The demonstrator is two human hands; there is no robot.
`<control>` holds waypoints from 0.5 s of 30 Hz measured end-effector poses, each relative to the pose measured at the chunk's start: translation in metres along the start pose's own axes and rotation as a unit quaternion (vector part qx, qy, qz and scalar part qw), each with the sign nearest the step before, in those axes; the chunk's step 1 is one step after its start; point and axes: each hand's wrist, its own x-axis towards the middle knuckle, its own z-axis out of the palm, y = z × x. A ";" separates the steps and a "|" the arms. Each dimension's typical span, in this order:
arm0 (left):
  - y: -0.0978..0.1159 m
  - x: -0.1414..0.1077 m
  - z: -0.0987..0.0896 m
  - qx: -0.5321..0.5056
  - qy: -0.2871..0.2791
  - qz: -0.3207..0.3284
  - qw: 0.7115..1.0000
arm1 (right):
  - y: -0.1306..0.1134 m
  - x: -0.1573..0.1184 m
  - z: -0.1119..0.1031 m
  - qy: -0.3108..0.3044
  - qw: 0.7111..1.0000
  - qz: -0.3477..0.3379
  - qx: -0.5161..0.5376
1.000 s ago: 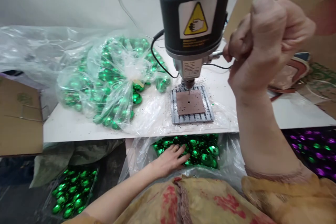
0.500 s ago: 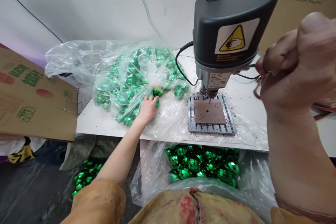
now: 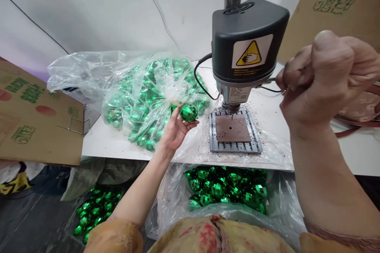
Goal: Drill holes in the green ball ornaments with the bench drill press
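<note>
Rising off the bag [image 3: 127,83], the left hand [image 3: 175,130] is now cradling a round, mirror-faceted green bauble [image 3: 188,112] between thumb and curled fingers, near the drill [image 3: 246,43]'s left side. The right hand [image 3: 323,79], farther from the bauble, is clenching the thin metal lever [image 3: 272,80].

The camera sits on the person's head and looks forward and down, close over the white surface [image 3: 101,152]. The bench drill [image 3: 246,43] fills the upper middle at near range, the left forearm [image 3: 139,193] and right forearm [image 3: 329,178] rise from the bottom edge, and the person's printed garment [image 3: 216,237] crops in below.
</note>
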 end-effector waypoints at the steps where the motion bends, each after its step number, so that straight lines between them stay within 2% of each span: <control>1: -0.005 -0.003 0.009 -0.033 -0.012 -0.037 0.999 | 0.000 0.000 0.001 0.003 1.000 -0.004 -0.006; 3: -0.018 -0.007 0.023 -0.066 -0.028 -0.093 0.993 | 0.000 -0.001 0.001 0.011 1.000 -0.008 -0.010; 5: -0.034 -0.006 0.034 -0.067 -0.031 -0.111 0.991 | 0.001 -0.001 0.000 0.008 1.000 -0.005 -0.007; 9: -0.064 0.003 0.048 0.009 -0.017 -0.031 0.999 | 0.002 -0.001 -0.003 -0.012 1.000 0.002 0.004; 12: -0.080 0.013 0.054 0.075 -0.041 0.026 0.996 | 0.002 -0.001 -0.005 -0.019 1.000 0.004 0.020; 15: -0.092 0.021 0.057 0.122 -0.065 0.052 0.989 | 0.003 -0.002 -0.004 -0.018 1.000 -0.002 0.025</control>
